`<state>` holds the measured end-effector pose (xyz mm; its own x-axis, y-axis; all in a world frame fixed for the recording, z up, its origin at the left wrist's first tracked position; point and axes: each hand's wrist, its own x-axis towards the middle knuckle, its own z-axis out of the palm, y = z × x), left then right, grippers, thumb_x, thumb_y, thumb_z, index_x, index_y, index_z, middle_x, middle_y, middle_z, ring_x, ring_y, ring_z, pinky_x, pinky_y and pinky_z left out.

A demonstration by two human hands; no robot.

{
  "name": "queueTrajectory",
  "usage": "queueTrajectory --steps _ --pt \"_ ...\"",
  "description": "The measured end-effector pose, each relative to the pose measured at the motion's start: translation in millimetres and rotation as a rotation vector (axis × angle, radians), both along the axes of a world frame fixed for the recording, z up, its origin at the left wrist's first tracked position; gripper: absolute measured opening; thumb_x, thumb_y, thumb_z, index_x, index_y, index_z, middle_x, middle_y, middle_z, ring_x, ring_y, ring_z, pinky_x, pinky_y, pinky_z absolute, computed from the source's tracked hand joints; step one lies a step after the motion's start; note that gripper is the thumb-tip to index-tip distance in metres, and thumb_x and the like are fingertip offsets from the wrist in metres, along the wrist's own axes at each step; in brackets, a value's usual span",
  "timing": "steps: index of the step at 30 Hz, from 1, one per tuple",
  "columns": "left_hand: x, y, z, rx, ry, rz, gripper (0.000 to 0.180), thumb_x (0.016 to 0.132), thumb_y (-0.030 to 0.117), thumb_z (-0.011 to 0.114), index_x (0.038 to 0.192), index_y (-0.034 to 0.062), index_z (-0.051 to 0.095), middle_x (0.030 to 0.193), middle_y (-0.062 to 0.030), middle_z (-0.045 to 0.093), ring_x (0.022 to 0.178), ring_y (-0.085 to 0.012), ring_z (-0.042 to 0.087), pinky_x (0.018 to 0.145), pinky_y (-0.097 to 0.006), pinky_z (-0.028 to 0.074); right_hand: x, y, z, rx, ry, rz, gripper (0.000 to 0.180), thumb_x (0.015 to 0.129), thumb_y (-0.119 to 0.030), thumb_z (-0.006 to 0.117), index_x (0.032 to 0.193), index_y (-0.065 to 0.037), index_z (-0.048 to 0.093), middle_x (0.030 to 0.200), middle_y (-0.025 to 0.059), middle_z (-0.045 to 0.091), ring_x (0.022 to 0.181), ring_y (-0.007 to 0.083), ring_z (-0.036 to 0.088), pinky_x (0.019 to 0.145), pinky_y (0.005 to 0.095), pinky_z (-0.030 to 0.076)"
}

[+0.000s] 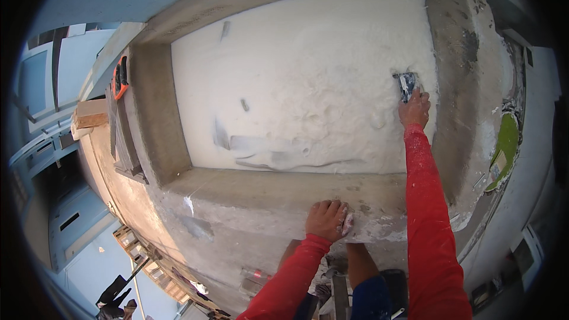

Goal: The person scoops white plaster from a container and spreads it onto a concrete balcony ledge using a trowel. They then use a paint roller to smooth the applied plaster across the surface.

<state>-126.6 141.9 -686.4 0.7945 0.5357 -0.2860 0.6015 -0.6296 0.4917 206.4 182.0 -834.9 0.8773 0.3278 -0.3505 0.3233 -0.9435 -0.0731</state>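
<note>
Right hand (416,108) at two o'clock in my feed, clamped on a small dark tool (406,86), white-smeared — exact kind unreadable from here. The tool sits at the surface of the white material (284,65) in the concrete basin (157,106), near the three o'clock wall; I can't tell how deep it goes. Left hand (326,219) at five o'clock, fingers curled on the near rim (267,204), a pale scrap (348,223) against them — I can't tell whether gripped. Orange-and-black handle (120,83) at ten, green piece (504,149) at three.
</note>
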Motion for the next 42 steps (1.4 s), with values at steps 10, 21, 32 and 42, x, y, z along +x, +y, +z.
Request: queueTrajectory --steps 10,21,32,42 --pt "0 -2 2 -0.036 0.064 -0.038 0.039 0.081 0.035 0.063 0.110 0.0087 0.066 0.105 -0.0069 0.062 0.098 -0.0255 0.057 0.088 -0.041 0.044 -55 -64 -82 1.094 0.315 -0.479 0.046 0.094 -0.013 0.054 0.139 -0.006 0.045 0.126 0.0097 0.055 0.111 0.0240 0.055 0.098 0.0340 0.043" --pt "-2 0 0 -0.059 0.066 0.008 0.033 0.076 0.032 0.067 0.101 0.0084 0.068 0.101 -0.0056 0.063 0.094 -0.0259 0.058 0.083 -0.042 0.046 -49 -63 -88 0.987 0.552 -0.523 0.069 0.086 -0.022 0.062 0.148 -0.015 0.033 0.135 0.0166 0.050 0.119 0.0340 0.054 0.101 0.0457 0.043" --pt "3 2 1 -0.006 -0.017 0.005 0.032 0.075 0.029 0.067 0.101 0.0096 0.068 0.102 -0.0050 0.063 0.094 -0.0256 0.057 0.083 -0.041 0.045 16 13 -4 0.096 0.189 -0.254 0.065 0.081 -0.019 0.066 0.142 -0.016 0.045 0.124 0.0167 0.051 0.107 0.0344 0.059 0.092 0.0435 0.049" --pt "4 4 4 -0.080 0.111 -0.025 0.037 0.075 0.029 0.066 0.106 0.0096 0.067 0.103 -0.0049 0.062 0.096 -0.0259 0.057 0.084 -0.041 0.045 -57 9 54 1.248 0.753 -0.565 0.066 0.083 0.007 0.049 0.147 -0.002 0.030 0.128 0.0103 0.051 0.107 0.0183 0.055 0.095 0.0268 0.043"
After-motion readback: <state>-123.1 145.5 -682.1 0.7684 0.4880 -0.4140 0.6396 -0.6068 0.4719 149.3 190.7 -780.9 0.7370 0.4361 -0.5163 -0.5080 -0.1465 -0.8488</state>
